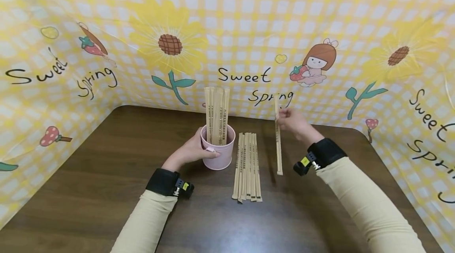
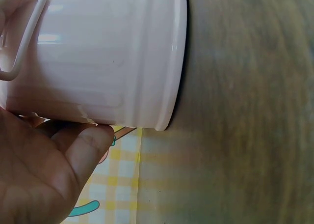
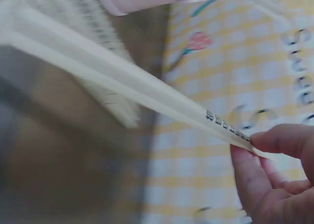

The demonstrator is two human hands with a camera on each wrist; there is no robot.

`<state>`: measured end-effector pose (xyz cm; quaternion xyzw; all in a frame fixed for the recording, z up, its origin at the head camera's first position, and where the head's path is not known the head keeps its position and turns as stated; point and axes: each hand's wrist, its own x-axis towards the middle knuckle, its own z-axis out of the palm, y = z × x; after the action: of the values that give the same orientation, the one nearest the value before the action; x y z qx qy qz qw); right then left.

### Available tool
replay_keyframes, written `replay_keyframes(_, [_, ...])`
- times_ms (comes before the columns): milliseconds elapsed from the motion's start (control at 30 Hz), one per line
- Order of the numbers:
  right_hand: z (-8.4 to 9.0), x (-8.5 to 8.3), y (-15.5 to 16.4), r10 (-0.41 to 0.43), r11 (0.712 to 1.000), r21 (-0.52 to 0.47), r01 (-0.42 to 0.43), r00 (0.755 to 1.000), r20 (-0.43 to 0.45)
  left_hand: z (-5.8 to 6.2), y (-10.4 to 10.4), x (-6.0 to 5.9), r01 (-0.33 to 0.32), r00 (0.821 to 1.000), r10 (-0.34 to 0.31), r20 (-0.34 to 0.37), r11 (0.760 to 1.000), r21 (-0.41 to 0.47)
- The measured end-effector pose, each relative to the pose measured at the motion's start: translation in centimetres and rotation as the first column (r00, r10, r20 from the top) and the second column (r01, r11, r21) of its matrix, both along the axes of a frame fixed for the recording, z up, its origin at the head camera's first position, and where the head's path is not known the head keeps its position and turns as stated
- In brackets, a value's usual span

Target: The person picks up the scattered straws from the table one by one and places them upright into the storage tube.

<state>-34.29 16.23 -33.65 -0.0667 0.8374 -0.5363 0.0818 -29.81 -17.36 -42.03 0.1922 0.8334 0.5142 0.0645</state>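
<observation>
My left hand (image 1: 194, 145) grips a small pale pink bucket (image 1: 217, 162) from its left side, thumb across the front near the handle; in the left wrist view the bucket's wall (image 2: 98, 57) fills the upper left. Several paper-wrapped straws (image 1: 217, 115) stand upright in it. To the right, a straw in a printed paper wrapper (image 1: 278, 146) is pinched by my right hand (image 1: 293, 122) near its upper end, hanging nearly upright. In the right wrist view, thumb and fingers (image 3: 274, 140) pinch that straw (image 3: 122, 81). Between the hands lies a row of wrapped straws (image 1: 247, 166).
The brown wooden table (image 1: 106, 190) meets a yellow checked cloth (image 1: 227, 40) hung behind and at both sides. Black camera straps (image 1: 163, 182) sit on both wrists.
</observation>
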Motion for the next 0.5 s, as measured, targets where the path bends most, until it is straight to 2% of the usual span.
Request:
replay_keyframes(133, [4.2,0.6,-0.8,-0.031,0.997,-0.073,0.021,0.990,-0.141,-0.1,0.2,0.0,0.014,1.000,-0.014,0.012,1.000,-0.008])
replay_keyframes(233, [7.1,1.3,-2.2,-0.055,0.992,-0.125,0.022,0.963,-0.265,0.0,0.3,-0.1,0.025,1.000,-0.025,-0.003,1.000,0.008])
replay_keyframes(300, [8.6,1.7,-3.4,-0.071,0.985,-0.171,0.012,0.936,-0.344,0.0,0.3,-0.2,0.031,0.999,-0.031,-0.023,0.999,0.024])
replay_keyframes(400, [9.6,2.3,-5.4,-0.094,0.970,-0.244,-0.014,0.900,-0.426,0.1,0.2,-0.2,0.030,0.999,-0.028,-0.039,0.999,0.035])
replay_keyframes(500, [9.3,2.9,-7.5,-0.111,0.952,-0.301,-0.045,0.870,-0.480,0.2,0.0,-0.2,0.042,0.998,-0.040,-0.048,0.998,0.046])
